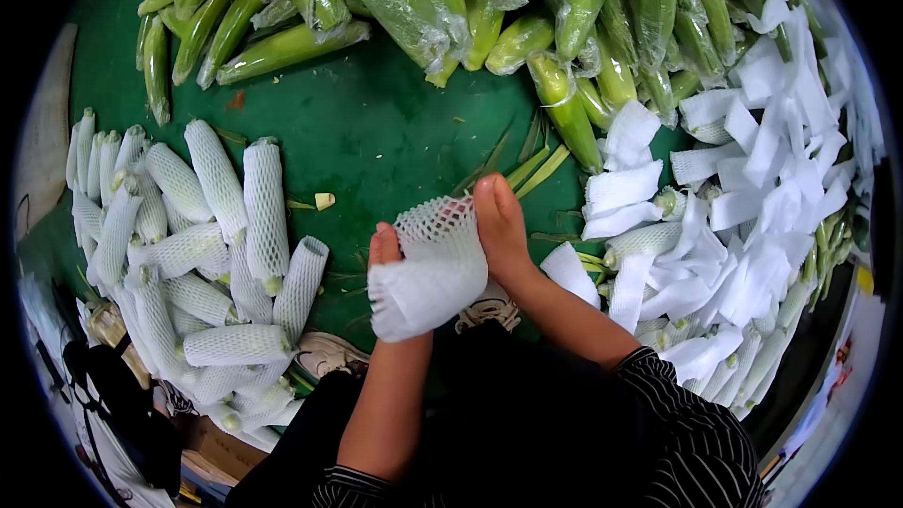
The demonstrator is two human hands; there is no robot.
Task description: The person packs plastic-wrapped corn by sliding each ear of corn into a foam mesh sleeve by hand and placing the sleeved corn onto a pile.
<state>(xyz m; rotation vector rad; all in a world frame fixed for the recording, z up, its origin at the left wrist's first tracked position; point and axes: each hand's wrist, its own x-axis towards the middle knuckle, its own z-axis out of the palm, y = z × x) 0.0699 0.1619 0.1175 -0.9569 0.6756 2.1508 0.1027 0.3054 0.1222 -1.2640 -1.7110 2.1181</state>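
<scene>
A white foam net sleeve (433, 268) is held stretched between my hands above the green surface. My left hand (384, 246) is mostly hidden by the sleeve, with only some fingertips showing at its left side. My right hand (501, 224) grips the sleeve's right edge, fingers pointing away from me. The far end of the sleeve is opened into a wide mesh, while the near end hangs folded over my left wrist. No vegetable shows inside it. Left of my hands lies a pile of vegetables in foam net sleeves (265, 212), their pale green ends showing.
Long green vegetables in clear film (390, 0), resembling corn ears in husks, are heaped at the back. Many loose white foam sleeves (701, 263) lie over netted vegetables at right. Leaf scraps (544, 169) litter the green surface (348, 118). A cardboard box (221, 447) stands lower left.
</scene>
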